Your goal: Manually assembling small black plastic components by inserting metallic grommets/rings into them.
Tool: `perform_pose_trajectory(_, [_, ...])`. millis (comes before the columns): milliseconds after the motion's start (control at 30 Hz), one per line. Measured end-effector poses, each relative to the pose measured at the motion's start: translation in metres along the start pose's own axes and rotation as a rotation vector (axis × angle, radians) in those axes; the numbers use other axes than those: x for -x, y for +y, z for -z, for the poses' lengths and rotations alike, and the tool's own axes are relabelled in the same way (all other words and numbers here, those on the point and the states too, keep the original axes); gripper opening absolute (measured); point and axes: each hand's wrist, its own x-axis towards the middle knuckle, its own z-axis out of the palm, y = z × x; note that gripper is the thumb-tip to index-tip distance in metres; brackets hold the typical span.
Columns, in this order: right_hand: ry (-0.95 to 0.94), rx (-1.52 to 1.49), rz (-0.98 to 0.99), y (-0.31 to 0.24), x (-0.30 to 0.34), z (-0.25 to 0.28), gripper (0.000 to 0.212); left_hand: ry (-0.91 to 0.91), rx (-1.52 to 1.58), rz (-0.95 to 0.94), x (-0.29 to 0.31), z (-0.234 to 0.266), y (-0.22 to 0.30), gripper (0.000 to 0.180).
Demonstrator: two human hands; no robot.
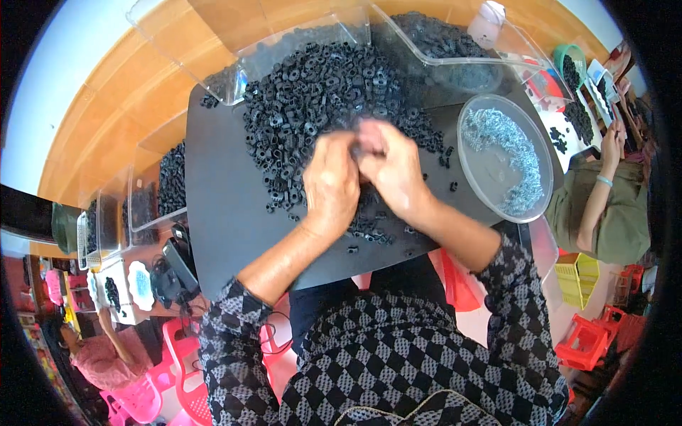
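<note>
My left hand and my right hand meet over the near side of a large heap of small black plastic parts. Both are closed, with fingertips curled together. Motion blurs the right fingertips, and whatever the fingers hold is hidden or too small to name. Some loose black parts lie under and in front of my wrists on the dark tabletop. Right of my hands, a round clear lid-like tray holds many small shiny silvery-blue metal pieces.
Clear plastic bins of black parts stand along the back. More bins stand at the left, near a black device. Co-workers sit at the right and lower left. A yellow basket and red stools stand at the right.
</note>
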Motion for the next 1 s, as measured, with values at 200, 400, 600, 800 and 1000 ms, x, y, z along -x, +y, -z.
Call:
perform_pose_trajectory(200, [-0.124,0.252,0.19,-0.02,-0.061,0.015,0.035,0.041,-0.192,-0.107,-0.037,0.013,-0.019,0.032])
perform_pose_trajectory(400, [-0.044,0.281,0.292,-0.016,-0.032,0.045,0.028,-0.814,-0.048,-0.728,0.028,0.042,0.039,0.057])
perform_pose_trajectory(600, [-0.036,0.232,0.216,-0.026,0.0,0.058,0.013,-0.971,0.085,-0.825,0.032,0.015,0.026,0.061])
perform_pose_trajectory(800, [-0.06,0.34,0.218,-0.03,0.013,0.076,0.01,-0.793,0.032,-0.876,0.026,0.014,0.01,0.044])
perform_pose_trajectory(1000, [-0.075,0.387,0.358,-0.031,0.011,0.071,0.008,-0.654,-0.288,-1.078,-0.012,0.023,-0.015,0.034])
